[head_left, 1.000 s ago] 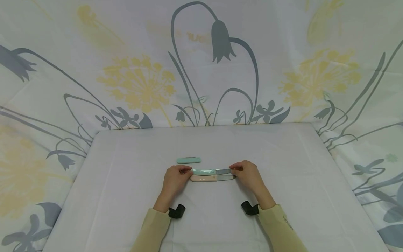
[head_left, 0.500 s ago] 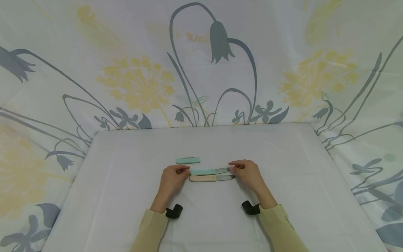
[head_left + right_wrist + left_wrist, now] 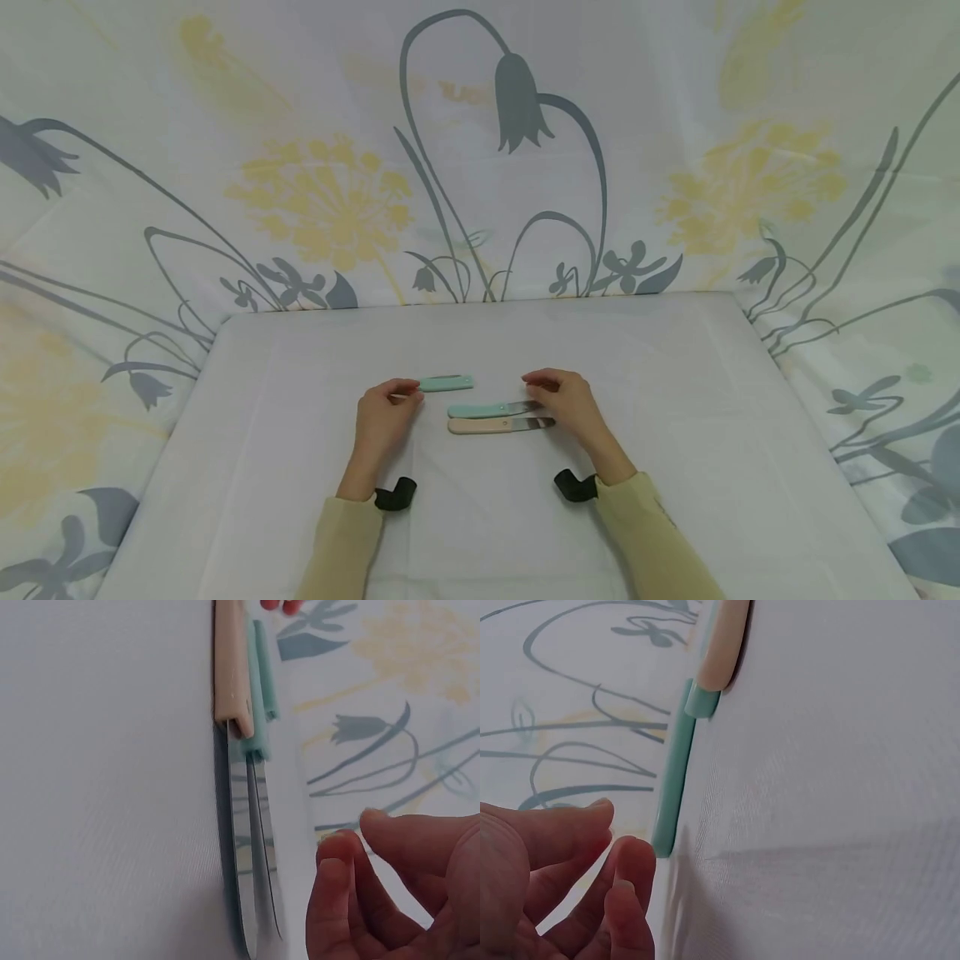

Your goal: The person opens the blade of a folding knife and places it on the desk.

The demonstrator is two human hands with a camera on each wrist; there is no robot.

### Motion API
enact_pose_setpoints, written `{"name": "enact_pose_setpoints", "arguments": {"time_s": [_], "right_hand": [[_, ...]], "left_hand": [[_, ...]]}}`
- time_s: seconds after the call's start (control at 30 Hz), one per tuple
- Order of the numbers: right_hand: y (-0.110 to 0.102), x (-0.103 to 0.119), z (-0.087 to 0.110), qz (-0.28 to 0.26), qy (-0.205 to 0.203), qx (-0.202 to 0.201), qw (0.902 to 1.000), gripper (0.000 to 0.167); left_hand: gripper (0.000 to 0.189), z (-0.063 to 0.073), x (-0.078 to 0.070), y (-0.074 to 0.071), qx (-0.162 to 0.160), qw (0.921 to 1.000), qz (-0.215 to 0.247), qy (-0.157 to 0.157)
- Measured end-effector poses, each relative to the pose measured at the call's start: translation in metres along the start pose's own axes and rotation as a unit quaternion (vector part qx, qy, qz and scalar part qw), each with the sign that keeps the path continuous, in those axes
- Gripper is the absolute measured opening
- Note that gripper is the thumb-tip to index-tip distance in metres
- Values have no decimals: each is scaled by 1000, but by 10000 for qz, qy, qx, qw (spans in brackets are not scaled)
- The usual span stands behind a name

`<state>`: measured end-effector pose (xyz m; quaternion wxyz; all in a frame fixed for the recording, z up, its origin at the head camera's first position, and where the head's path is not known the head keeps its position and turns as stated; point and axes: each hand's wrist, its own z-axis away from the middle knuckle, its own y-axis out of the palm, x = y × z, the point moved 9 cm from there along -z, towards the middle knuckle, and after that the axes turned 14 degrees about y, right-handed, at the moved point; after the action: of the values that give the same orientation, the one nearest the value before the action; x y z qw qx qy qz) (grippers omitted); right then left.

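Three folding knives lie on the white table, roughly parallel. A peach-handled knife (image 3: pixel 480 426) with its blade out is nearest me. Just beyond it lies an unfolded mint-green knife (image 3: pixel 477 411), and farther back is a folded mint-green knife (image 3: pixel 446 383). My left hand (image 3: pixel 386 417) is at the folded knife's left end; the left wrist view shows thumb and fingers apart, holding nothing, near that handle (image 3: pixel 675 772). By the blade tips, my right hand (image 3: pixel 566 408) overlaps the green knife's blade in the head view. Its relaxed fingers (image 3: pixel 334 874) stand beside the blades in the right wrist view.
White cloth covers the table (image 3: pixel 300 358). Behind and at both sides hangs a flower-patterned curtain (image 3: pixel 345 200). A black wrist camera (image 3: pixel 396 495) sits at the left cuff and another black camera (image 3: pixel 575 485) at the right cuff.
Both hands have let go of the unfolded green knife, which now lies beside the peach one. My left hand has moved left and back to the folded knife; the right has shifted slightly left and back.
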<state>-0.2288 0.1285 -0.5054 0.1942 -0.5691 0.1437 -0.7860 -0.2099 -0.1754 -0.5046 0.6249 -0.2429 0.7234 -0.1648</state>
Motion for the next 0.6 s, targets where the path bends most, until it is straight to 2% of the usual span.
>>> {"name": "enact_pose_setpoints", "arguments": {"time_s": [0.23,0.47,0.6], "right_hand": [[22,12,-7,-157,50,195,9997,22],[48,23,-11,-520,113,718,9960,26],[59,28,-11,-516,73,977,9939,29]], "left_hand": [[27,-6,5,-6,-123,9999,-16,-91],[31,-8,8,-5,-76,9997,105,-206],[31,-8,7,-1,-6,9997,157,-207]]}}
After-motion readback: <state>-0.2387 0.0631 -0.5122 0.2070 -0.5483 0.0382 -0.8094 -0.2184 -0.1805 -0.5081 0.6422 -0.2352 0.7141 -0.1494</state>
